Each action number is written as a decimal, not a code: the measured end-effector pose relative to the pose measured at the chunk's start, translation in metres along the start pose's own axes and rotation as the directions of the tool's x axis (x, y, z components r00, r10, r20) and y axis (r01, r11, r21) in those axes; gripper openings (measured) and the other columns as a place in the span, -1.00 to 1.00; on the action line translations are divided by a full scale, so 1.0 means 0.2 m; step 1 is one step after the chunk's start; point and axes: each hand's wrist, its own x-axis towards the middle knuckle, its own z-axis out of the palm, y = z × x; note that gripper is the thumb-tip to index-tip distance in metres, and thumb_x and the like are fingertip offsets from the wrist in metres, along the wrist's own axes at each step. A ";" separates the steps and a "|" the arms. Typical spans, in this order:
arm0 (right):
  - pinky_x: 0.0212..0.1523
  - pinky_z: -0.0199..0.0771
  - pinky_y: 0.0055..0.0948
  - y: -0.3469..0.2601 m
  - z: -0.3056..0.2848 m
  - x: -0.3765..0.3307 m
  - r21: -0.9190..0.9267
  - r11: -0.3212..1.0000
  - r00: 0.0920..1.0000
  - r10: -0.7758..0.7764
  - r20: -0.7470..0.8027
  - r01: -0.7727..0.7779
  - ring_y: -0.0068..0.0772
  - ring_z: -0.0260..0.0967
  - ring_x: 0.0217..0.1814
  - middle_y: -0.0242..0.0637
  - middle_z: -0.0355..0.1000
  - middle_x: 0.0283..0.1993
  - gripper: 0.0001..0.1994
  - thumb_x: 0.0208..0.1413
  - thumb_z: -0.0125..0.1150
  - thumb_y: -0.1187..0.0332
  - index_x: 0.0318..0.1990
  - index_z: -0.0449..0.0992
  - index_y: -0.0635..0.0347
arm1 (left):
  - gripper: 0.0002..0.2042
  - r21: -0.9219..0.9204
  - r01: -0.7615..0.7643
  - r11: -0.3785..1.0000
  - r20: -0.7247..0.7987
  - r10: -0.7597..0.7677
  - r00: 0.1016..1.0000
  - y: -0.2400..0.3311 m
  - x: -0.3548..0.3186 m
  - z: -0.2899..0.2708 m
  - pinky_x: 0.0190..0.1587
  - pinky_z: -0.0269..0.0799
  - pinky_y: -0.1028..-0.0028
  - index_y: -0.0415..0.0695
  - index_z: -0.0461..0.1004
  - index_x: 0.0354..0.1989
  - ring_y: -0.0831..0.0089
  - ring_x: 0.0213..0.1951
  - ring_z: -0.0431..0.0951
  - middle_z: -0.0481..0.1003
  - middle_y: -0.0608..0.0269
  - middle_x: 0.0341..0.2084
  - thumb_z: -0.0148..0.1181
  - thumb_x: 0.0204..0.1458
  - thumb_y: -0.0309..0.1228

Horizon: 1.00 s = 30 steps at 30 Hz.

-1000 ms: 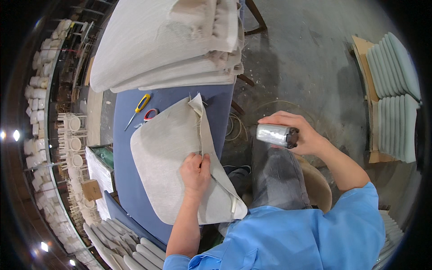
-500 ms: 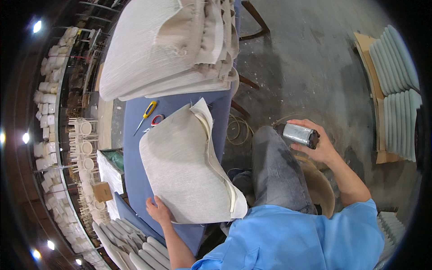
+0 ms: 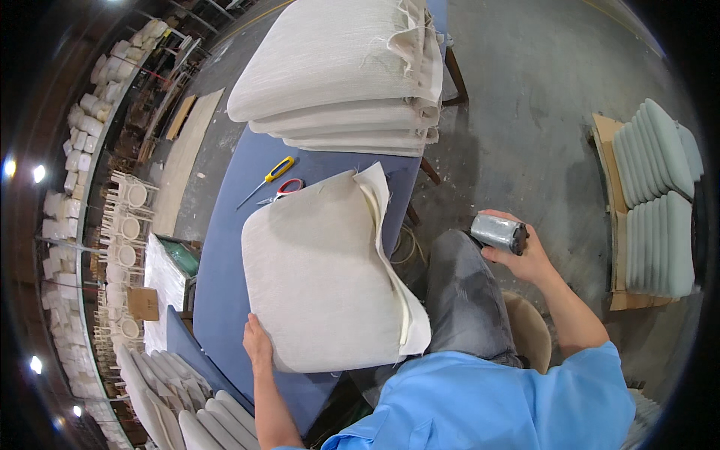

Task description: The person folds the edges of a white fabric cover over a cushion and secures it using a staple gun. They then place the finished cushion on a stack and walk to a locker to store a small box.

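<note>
The blue tabletop (image 3: 225,247) lies beneath the pale cushion (image 3: 319,277), a cushion stack (image 3: 337,67) beyond. The left hand (image 3: 257,343) touches the cushion's left edge, whether pinching I cannot tell; right of it, the right hand (image 3: 531,259) wraps a silver tool (image 3: 496,231). Past its upper-left edge: screwdriver (image 3: 281,167), scissors (image 3: 280,195).

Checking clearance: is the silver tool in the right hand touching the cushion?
Apart. The head view plainly shows a gap: floor and the grey knee show between the silver tool and the cushion.
</note>
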 end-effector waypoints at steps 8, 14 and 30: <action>0.25 0.46 -0.38 -0.05 -0.03 -0.02 -0.045 0.997 0.997 -0.067 0.034 0.068 -0.44 0.48 0.20 -0.42 0.54 0.12 -0.34 -0.02 0.56 0.52 0.31 0.53 0.08 | -0.54 0.397 -0.158 0.904 -0.246 0.271 0.931 -0.20 0.18 -0.40 -0.08 0.49 0.10 -0.34 0.56 -0.11 -0.03 -0.21 0.64 0.65 -0.16 -0.25 0.03 0.45 -0.08; 0.27 0.43 -0.32 0.01 0.01 0.07 -0.075 0.991 0.994 -0.111 -0.011 0.110 -0.38 0.50 0.20 -0.34 0.56 0.12 -0.35 -0.01 0.57 0.45 0.32 0.54 0.05 | -0.57 0.004 -0.646 0.763 0.310 0.614 0.726 1.03 -0.24 0.14 -0.08 0.50 0.11 -0.22 0.58 -0.17 0.04 -0.20 0.61 0.60 0.00 -0.28 0.28 0.27 0.00; 0.30 0.44 -0.30 0.03 -0.03 0.17 0.092 0.994 0.998 -0.065 -0.012 0.066 -0.39 0.50 0.24 -0.33 0.58 0.16 -0.36 0.04 0.55 0.46 0.33 0.53 0.02 | -0.68 0.014 -0.896 0.443 0.343 0.840 0.420 1.20 -0.45 0.68 -0.28 0.46 -0.01 -0.18 0.52 -0.47 -0.12 -0.34 0.59 0.55 -0.03 -0.44 0.20 0.29 -0.23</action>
